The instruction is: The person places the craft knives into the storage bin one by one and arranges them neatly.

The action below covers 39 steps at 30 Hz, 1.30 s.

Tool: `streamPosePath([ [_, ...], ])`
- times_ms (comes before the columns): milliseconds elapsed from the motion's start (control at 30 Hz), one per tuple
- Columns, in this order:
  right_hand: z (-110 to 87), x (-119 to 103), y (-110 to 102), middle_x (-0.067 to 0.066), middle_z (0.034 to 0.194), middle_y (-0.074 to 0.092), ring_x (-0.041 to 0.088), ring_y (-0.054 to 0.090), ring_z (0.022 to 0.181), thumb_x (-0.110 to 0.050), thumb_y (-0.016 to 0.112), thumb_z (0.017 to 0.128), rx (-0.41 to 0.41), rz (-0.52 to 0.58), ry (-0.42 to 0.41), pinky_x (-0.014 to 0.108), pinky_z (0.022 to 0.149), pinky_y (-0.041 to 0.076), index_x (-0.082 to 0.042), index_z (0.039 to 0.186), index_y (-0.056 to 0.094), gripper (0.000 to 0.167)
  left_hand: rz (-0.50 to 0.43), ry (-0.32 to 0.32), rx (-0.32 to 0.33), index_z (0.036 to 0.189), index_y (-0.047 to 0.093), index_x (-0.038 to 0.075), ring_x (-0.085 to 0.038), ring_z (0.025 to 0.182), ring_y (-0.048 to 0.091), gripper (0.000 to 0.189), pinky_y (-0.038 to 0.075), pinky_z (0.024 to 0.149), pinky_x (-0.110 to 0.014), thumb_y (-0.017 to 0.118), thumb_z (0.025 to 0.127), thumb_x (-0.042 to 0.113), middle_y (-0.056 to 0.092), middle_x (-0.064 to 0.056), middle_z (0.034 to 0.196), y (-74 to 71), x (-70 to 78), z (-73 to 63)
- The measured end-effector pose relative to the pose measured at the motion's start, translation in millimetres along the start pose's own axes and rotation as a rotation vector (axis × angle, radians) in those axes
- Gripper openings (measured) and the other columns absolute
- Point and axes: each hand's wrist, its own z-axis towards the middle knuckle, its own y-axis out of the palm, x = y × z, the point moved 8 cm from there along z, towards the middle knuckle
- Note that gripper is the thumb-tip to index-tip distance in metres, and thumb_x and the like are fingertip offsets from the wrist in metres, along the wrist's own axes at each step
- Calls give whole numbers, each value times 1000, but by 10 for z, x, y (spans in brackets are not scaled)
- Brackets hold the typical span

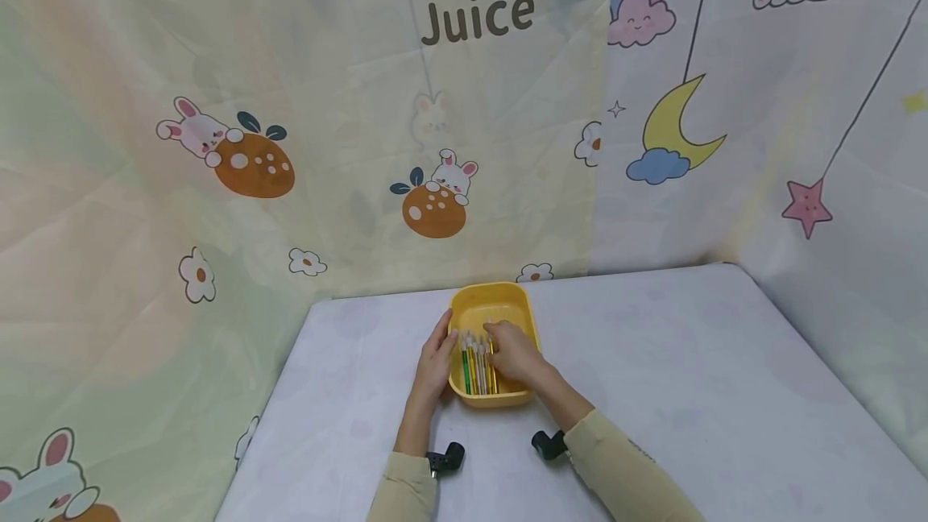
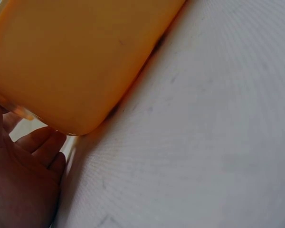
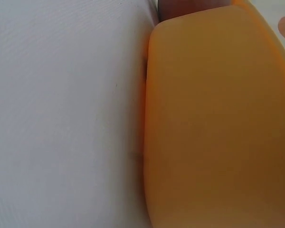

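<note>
A yellow plastic tray (image 1: 493,399) with raised walls lies on the table. Inside, along its left part, stands a row of several slim pens (image 1: 476,369) with green, gold and silver barrels and pale upper ends. My left hand (image 1: 432,365) holds the tray's left wall, thumb at the rim and fingers along the outside; the left wrist view has this hand (image 2: 28,175) beside the tray's wall (image 2: 80,61). Reaching over the right wall, my right hand (image 1: 516,354) pinches the rightmost pen, its fingertips partly hiding it. The right wrist view is mostly the tray's outer wall (image 3: 218,118).
A white-covered table (image 1: 652,369) extends on both sides of the tray. Behind it hangs a printed cloth backdrop (image 1: 348,208) with cartoon rabbits and fruit. A black wrist camera (image 1: 445,457) sits at the left wrist, another black camera (image 1: 548,445) at the right.
</note>
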Motion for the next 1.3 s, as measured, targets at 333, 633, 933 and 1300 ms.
streamPosePath([
  [333,0,30,25,19,138,64,35,58,134,0,75,92,-19,-3,27,53,118,45,2,141,62,51,13,-3,6,162,37,30,-20,161,21,51,16,132,-49,45,112,30,31,5,171,-3,3,-8],
  [633,1,25,17,17,134,64,33,61,125,2,77,88,-2,-15,25,51,111,51,1,138,64,51,1,-8,7,162,38,31,-21,161,20,50,16,132,-49,46,112,31,31,5,171,-4,0,-6],
  [933,-6,5,17,17,134,63,32,60,124,1,79,86,-4,-30,12,50,110,51,1,139,63,55,3,-11,13,162,38,31,-20,161,21,50,16,132,-48,46,112,30,31,6,170,-8,-14,-12],
  [1300,8,45,45,16,132,64,29,59,120,0,80,86,-29,-22,49,50,113,49,1,141,62,58,6,-16,13,162,38,31,-19,161,21,50,17,132,-48,46,112,29,32,7,170,-9,-19,-11],
])
